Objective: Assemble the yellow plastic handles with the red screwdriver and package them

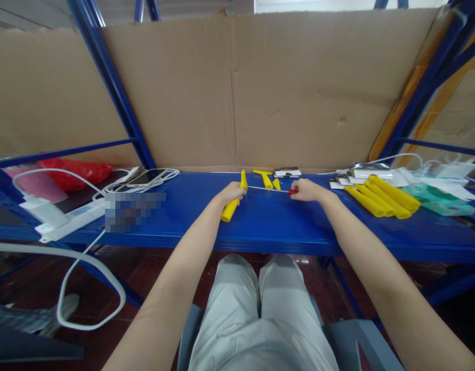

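- Left hand point(234, 192): fingers wrapped around the yellow tube point(229, 209), which is held over the counter point(276, 221), between its front and back edges.
- Right hand point(305, 189): fingers curled tightly on the red-handled tool point(268, 189); whether its tip touches the tube cannot be confirmed.
- Recommended: brace the tube firmly; hold the shaft steady.
- Materials: tube appears smooth plastic, tapering toward the back edge; shaft thin, straight, seemingly metal.

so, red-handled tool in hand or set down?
In hand: right fingers grip its red handle, shaft pointing left.
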